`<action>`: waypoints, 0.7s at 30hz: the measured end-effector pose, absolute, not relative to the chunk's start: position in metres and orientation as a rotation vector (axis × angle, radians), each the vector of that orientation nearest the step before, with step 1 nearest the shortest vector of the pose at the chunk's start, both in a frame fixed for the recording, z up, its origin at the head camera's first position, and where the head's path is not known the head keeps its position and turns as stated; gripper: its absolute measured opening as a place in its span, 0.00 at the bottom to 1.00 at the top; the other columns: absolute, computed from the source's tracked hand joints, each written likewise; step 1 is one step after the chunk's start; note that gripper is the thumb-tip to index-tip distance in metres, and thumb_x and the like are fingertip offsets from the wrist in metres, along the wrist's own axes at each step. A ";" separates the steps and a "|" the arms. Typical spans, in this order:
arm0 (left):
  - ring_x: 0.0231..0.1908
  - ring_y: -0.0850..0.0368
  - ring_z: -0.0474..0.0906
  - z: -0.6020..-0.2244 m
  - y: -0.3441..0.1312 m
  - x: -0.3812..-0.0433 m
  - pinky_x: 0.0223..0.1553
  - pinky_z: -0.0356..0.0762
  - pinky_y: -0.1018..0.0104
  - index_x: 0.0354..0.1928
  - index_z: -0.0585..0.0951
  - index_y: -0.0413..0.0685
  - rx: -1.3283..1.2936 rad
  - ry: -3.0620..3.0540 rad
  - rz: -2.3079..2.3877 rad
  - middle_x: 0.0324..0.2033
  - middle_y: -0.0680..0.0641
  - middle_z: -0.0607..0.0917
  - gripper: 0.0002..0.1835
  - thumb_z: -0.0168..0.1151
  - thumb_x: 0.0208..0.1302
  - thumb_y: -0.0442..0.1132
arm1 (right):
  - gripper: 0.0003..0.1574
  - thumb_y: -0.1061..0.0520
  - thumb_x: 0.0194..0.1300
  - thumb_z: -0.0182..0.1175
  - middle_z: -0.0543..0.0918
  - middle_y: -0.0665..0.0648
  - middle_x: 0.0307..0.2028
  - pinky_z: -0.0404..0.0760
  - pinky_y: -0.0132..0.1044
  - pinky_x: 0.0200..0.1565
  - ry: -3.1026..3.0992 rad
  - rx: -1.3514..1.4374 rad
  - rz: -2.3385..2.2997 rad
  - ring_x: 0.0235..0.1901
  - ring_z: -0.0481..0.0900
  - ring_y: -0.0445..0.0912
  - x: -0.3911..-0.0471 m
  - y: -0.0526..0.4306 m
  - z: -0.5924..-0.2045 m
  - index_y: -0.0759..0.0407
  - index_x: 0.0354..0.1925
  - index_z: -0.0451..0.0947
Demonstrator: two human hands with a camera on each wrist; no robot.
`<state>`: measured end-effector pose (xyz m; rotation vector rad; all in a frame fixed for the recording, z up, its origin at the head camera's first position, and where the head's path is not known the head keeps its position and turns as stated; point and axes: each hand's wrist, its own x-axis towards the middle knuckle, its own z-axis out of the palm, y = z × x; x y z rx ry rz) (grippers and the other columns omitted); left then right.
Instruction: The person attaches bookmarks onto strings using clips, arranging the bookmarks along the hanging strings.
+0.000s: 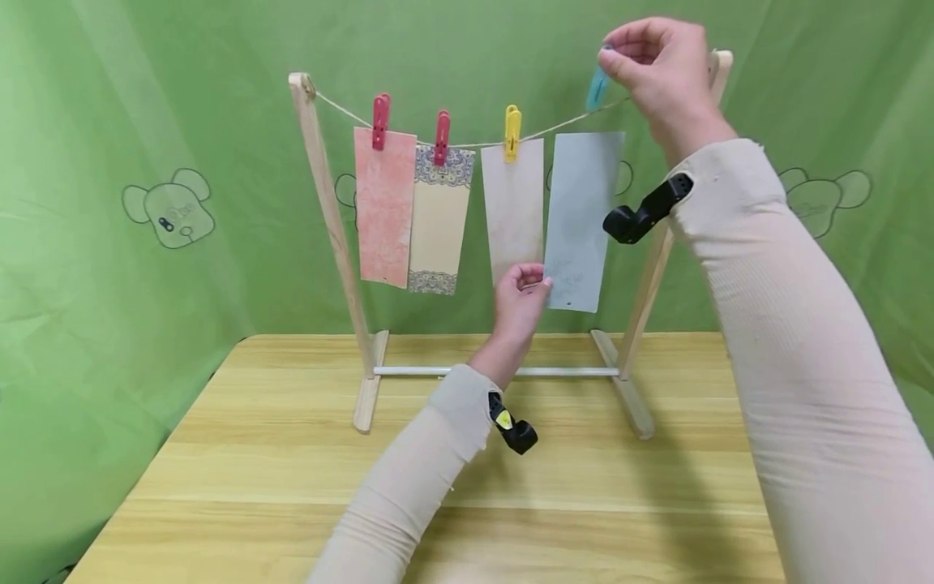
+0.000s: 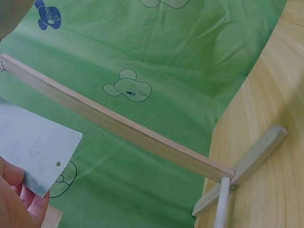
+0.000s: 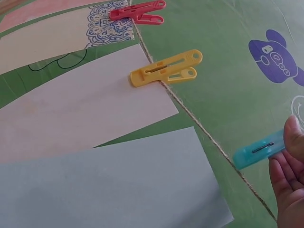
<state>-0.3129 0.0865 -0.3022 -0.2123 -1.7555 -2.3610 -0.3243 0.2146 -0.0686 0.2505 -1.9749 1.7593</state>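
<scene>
My left hand (image 1: 520, 300) pinches the lower left edge of a pale blue paper card (image 1: 582, 219), which has a small hole near its bottom. High at the right, my right hand (image 1: 667, 77) holds a blue clothespin (image 1: 597, 88) between thumb and fingers. In the right wrist view the tip of the blue clothespin (image 3: 256, 149) is at the twine (image 3: 216, 142); whether it grips the twine cannot be told. The blue card's top edge hangs just below the twine, apart from it. A yellow clothespin (image 1: 512, 134) fastens a whitish card (image 1: 513, 203) beside it.
Red clothespins (image 1: 380, 122) hold a pink card (image 1: 384, 211) and a cream patterned card (image 1: 440, 227) further left. Two wooden posts (image 1: 328, 203) carry the twine, joined low down by a white rod (image 1: 562, 371). The frame stands on a wooden table (image 1: 292, 470) before a green cloth (image 1: 241, 268).
</scene>
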 end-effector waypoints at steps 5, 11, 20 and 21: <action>0.33 0.60 0.75 -0.304 0.088 -0.315 0.41 0.80 0.71 0.39 0.78 0.35 -0.173 -1.735 -2.370 0.31 0.50 0.78 0.09 0.60 0.56 0.22 | 0.07 0.62 0.55 0.68 0.78 0.48 0.32 0.73 0.18 0.34 -1.991 0.215 1.746 0.35 0.72 0.37 -0.326 0.215 -0.069 0.55 0.34 0.81; 0.33 0.60 0.75 -0.306 0.089 -0.317 0.42 0.80 0.70 0.39 0.78 0.35 -0.159 -1.732 -2.366 0.31 0.49 0.79 0.09 0.60 0.56 0.22 | 0.07 0.60 0.56 0.67 0.78 0.47 0.33 0.73 0.18 0.33 -2.072 0.191 1.719 0.35 0.72 0.37 -0.326 0.220 -0.073 0.53 0.35 0.81; 0.34 0.61 0.75 -0.305 0.089 -0.317 0.42 0.80 0.71 0.40 0.78 0.35 -0.189 -1.740 -2.333 0.31 0.51 0.78 0.09 0.60 0.56 0.23 | 0.07 0.57 0.56 0.67 0.78 0.48 0.32 0.73 0.19 0.33 -2.147 0.203 1.662 0.34 0.71 0.37 -0.327 0.224 -0.078 0.54 0.35 0.81; 0.34 0.61 0.76 -0.304 0.089 -0.317 0.43 0.80 0.71 0.40 0.78 0.35 -0.192 -1.742 -2.329 0.31 0.51 0.78 0.09 0.60 0.56 0.23 | 0.07 0.57 0.56 0.67 0.78 0.48 0.32 0.73 0.20 0.33 -2.160 0.199 1.653 0.34 0.71 0.37 -0.327 0.225 -0.078 0.53 0.35 0.81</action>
